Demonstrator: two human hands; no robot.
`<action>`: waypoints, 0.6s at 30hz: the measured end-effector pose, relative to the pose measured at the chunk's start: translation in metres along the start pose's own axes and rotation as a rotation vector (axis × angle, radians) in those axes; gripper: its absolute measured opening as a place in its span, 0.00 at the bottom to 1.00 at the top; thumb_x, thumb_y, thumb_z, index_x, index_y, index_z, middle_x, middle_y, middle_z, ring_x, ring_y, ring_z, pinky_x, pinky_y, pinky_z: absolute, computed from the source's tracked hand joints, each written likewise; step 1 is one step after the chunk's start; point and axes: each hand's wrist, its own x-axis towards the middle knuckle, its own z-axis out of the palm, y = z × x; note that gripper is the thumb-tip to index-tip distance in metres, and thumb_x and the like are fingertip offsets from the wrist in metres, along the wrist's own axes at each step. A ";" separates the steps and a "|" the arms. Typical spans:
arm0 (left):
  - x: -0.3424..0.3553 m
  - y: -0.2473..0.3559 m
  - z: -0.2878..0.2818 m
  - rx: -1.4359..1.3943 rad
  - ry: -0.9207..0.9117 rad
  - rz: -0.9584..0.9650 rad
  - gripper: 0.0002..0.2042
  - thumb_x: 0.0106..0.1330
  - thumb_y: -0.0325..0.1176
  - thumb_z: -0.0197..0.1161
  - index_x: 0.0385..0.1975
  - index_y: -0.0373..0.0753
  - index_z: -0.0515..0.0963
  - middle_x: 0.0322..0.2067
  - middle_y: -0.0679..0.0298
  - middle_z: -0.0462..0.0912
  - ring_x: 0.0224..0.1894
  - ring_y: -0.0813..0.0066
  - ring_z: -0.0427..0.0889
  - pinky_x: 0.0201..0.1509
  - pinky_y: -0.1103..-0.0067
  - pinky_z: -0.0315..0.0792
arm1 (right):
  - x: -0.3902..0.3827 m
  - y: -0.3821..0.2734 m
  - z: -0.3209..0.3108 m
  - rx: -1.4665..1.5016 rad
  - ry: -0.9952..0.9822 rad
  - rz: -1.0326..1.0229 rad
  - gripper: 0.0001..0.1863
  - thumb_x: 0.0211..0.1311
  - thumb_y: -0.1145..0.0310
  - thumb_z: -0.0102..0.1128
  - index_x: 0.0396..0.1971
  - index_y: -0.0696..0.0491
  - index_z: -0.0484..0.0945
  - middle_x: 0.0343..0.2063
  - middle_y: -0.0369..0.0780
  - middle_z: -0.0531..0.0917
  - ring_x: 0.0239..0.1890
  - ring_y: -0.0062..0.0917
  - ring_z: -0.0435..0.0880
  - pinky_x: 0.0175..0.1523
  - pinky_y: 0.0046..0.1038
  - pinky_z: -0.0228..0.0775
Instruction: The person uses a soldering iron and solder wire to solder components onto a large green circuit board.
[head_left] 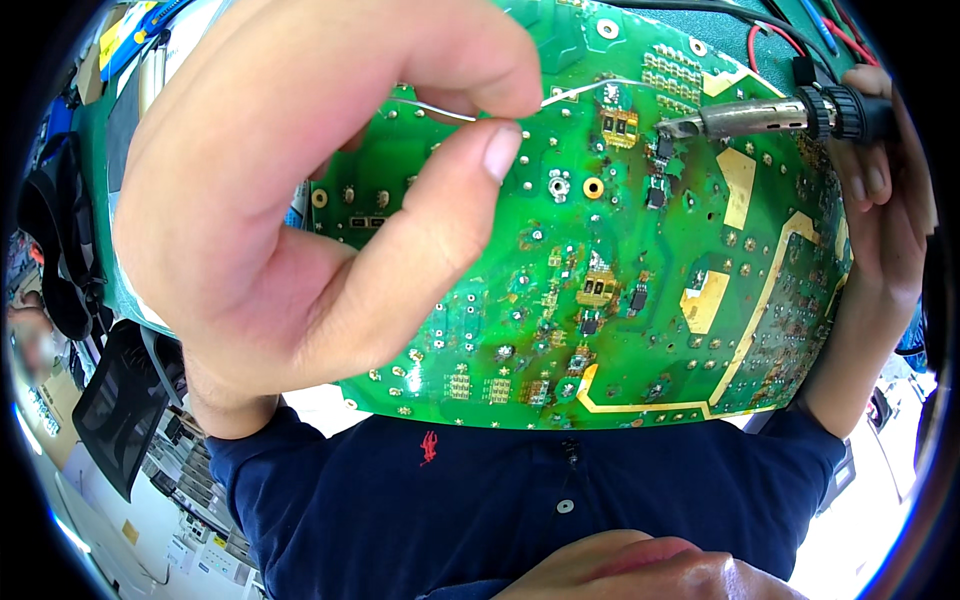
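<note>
A green circuit board (pixel 660 240) with gold pads and brownish stained patches lies in front of me. My left hand (pixel 260 200) is closed over its left side, thumb and forefinger pinching a thin silver solder wire (pixel 580 92). The wire's free end bends toward the upper part of the board, slightly apart from the iron's tip. From the right, my right hand (pixel 890 190) grips a soldering iron (pixel 750 118) by its black handle. The iron's tip is at a small black chip (pixel 664 148); whether they touch I cannot tell. My left hand hides part of the board.
Beneath the board's far edge is a green mat (pixel 680 8). Red and black cables (pixel 775 40) run at the upper right. A blue tool (pixel 140 40) lies at the upper left, above a black strap (pixel 60 230) and a dark mesh panel (pixel 130 410).
</note>
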 end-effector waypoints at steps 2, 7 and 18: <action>0.000 -0.001 0.000 -0.004 0.002 -0.001 0.07 0.43 0.19 0.54 0.25 0.32 0.70 0.24 0.61 0.70 0.23 0.82 0.65 0.23 0.90 0.54 | 0.000 0.000 0.000 0.021 0.008 0.017 0.21 0.62 0.63 0.28 0.45 0.65 0.58 0.09 0.28 0.55 0.13 0.09 0.53 0.19 0.07 0.47; 0.000 0.001 -0.001 0.008 0.004 -0.014 0.07 0.43 0.19 0.54 0.25 0.32 0.70 0.24 0.61 0.70 0.23 0.82 0.65 0.23 0.90 0.54 | 0.002 0.000 0.000 0.060 -0.028 0.061 0.20 0.62 0.64 0.27 0.44 0.65 0.58 0.09 0.29 0.55 0.13 0.09 0.54 0.18 0.08 0.48; -0.001 0.001 0.001 0.001 0.022 -0.030 0.07 0.44 0.20 0.54 0.24 0.32 0.70 0.24 0.61 0.70 0.23 0.83 0.64 0.23 0.90 0.53 | 0.001 0.005 0.004 0.018 0.050 0.020 0.21 0.62 0.64 0.28 0.46 0.66 0.57 0.08 0.29 0.56 0.13 0.09 0.55 0.20 0.07 0.49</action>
